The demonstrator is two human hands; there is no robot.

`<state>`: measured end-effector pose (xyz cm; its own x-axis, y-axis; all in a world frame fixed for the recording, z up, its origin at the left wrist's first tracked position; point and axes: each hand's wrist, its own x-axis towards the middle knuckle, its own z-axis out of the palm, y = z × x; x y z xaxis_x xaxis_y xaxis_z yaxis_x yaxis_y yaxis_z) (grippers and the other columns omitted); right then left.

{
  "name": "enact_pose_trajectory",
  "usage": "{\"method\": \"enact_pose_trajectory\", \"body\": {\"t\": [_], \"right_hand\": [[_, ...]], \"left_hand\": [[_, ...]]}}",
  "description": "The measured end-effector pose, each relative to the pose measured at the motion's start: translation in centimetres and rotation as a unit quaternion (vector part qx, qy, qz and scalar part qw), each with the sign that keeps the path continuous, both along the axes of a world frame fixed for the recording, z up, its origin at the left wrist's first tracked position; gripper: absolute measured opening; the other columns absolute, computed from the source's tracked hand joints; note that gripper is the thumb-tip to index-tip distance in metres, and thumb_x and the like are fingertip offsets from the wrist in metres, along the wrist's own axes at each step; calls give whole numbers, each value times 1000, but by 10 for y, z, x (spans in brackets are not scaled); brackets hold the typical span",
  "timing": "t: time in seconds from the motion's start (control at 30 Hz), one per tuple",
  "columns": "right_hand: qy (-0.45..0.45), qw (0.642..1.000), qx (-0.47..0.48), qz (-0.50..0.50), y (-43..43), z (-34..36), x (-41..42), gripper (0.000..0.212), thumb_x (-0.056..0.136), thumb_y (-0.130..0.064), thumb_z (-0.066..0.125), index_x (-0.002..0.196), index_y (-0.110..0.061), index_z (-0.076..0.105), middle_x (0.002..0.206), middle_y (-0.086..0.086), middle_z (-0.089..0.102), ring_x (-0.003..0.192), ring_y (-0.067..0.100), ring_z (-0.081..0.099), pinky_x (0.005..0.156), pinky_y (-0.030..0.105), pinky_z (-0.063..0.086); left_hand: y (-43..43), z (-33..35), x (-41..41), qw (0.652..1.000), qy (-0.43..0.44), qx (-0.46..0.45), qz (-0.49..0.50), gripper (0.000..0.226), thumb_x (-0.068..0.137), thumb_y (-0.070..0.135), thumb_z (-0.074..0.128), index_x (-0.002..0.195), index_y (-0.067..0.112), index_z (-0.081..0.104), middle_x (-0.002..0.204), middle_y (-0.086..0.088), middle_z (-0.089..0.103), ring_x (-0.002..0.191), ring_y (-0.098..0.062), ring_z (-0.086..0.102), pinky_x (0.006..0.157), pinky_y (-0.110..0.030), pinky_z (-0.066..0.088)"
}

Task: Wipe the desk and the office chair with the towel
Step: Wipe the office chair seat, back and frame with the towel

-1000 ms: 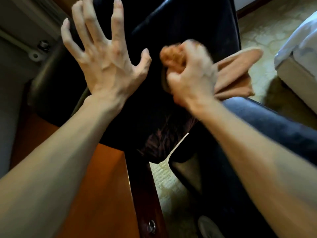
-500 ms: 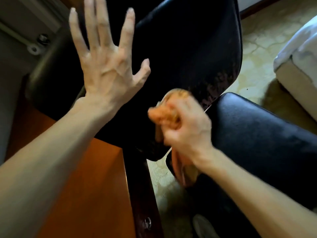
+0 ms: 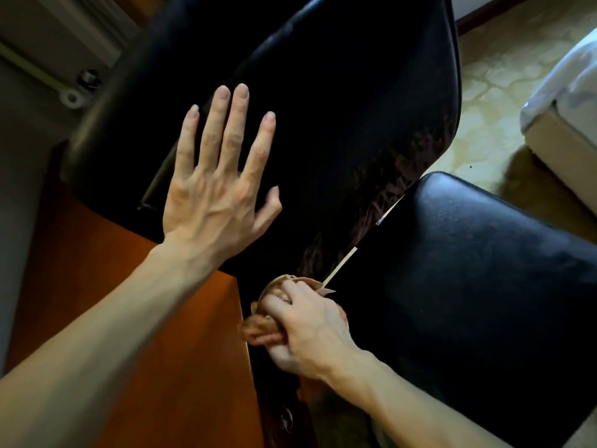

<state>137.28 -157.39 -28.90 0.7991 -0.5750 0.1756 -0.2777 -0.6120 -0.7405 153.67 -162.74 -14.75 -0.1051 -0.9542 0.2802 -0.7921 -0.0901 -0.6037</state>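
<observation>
**Patterned carpet [image 3: 491, 85] room: chair wipe, low on the backrest [image 3: 355, 108]**

Towel [image 3: 263, 328] is bunched in the right hand [image 3: 310, 331], which grips it at the bottom edge of the office chair's back, at the gap above the seat [image 3: 484, 270] and just beside the desk [image 3: 113, 302] corner. Left hand [image 3: 216, 189] is flat and spread over the backrest, holding nothing; can't tell if it touches. My read: brace the back with that palm, run the towel along the crease in overlapping passes, and refold to a clean face. Bed [image 3: 565, 101] is well apart.
</observation>
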Motion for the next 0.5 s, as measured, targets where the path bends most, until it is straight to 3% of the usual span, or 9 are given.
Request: {"method": "enact_pose_trajectory", "body": {"t": [0.13,0.2,0.3,0.4,0.43,0.5], "right_hand": [[-116,971,91,-187,-27,13,-10,35,73,-42,67,106,-30,64,102,-4,57,90,23,61,69,42,57],[-186,936,64,-291,-62,25,-9,29,80,-39,71,105,-27,65,103,-2,60,90,22,62,70,40,55],[-184,893,78,-403,-122,40,2,30,81,-39,65,108,-26,63,107,-2,60,97,22,63,83,48,54],[-82,901,136,-403,-116,41,23,39,75,-36,56,112,-27,62,114,-1,60,110,24,61,108,47,34],[-67,920,139,-361,-95,35,28,41,73,-36,53,112,-27,62,114,-1,59,110,25,60,108,47,35],[-51,959,154,-230,-42,23,25,45,68,-41,52,112,-29,58,110,-3,54,102,24,58,92,45,49]], "left_hand": [[-1,-2,0,1000,1,-10,-9,80,100,50,41,165,13,11,170,-25,7,158,-40,6,127,-58,10],[-1,-3,0,1000,-1,-13,-6,80,100,50,40,165,13,12,170,-25,8,158,-40,7,127,-58,10],[-2,-3,1,1000,1,-16,-10,79,101,51,39,165,14,12,170,-25,8,158,-40,7,127,-58,11],[-2,-3,2,1000,6,-19,-8,79,100,50,40,165,16,12,170,-23,7,159,-39,7,127,-57,11],[-3,-3,2,1000,5,-22,-7,78,100,49,40,165,16,12,171,-23,7,159,-39,6,127,-57,10],[-3,-2,-1,1000,8,-24,-9,78,100,48,42,165,15,14,170,-23,8,159,-39,7,127,-57,10]]}}
